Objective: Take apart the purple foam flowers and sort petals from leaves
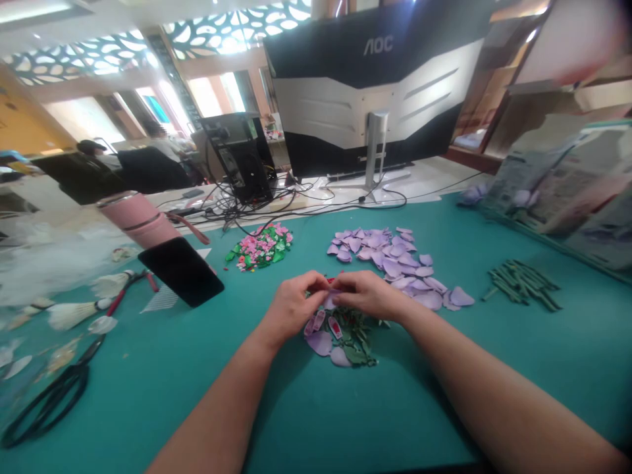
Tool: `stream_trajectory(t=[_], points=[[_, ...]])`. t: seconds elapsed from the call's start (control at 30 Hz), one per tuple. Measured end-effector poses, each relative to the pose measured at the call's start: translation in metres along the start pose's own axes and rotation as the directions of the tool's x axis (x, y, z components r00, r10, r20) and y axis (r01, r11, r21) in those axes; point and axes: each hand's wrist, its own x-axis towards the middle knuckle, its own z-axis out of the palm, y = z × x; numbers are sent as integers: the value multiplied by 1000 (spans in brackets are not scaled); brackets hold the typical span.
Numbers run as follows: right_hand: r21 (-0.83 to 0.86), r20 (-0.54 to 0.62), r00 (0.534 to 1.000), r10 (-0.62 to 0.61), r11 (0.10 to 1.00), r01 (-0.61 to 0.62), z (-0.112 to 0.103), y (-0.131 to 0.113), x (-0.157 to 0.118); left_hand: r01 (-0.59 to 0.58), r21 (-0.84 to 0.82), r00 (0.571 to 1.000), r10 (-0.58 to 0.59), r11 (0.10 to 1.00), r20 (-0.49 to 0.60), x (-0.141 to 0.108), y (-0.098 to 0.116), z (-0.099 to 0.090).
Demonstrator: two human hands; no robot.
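Note:
My left hand [300, 301] and my right hand [364, 293] meet at the middle of the mat, fingers pinched together. Between the fingertips is a pale lilac petal [330, 301], partly covered by them. Just below lies a small heap of green leaf pieces [359, 339] with loose lilac petals [320, 343] and small pink-and-red pieces [335, 327]. Beyond my right hand spreads a large pile of lilac petals [392, 260]. Something red shows behind the fingertips, too hidden to name.
Green stem pieces [524, 283] lie at right, near a clear-walled bin [557, 240]. Pink flowers with green leaves [261, 247] sit at the back. On the left are a phone [182, 271], a pink tumbler [141, 219], shuttlecocks [74, 315] and scissors [54, 398]. A monitor [326, 112] stands behind.

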Motion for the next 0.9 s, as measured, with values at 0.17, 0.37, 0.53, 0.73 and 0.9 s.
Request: stream_trajectory(t=[0.17,0.37,0.53,0.73,0.9], points=[[-136,-203,979,25,989,-53,-13,24,8,88,16,996,-88,996,-13,2,-5,-10],[-276,-557,795,239,850,-449,-55,68,3,191,146,973,-207,971,102,3,-9,-32],[-322,-727,658,196,750,-578,-68,87,-7,168,160,951,-202,973,235,0,-9,-35],[-358,-613,786,85,856,-372,-49,70,0,27,156,925,-84,987,371,-3,-5,-25],[-373,-542,840,4,895,-245,-36,49,4,-189,244,872,48,951,488,-3,7,-11]])
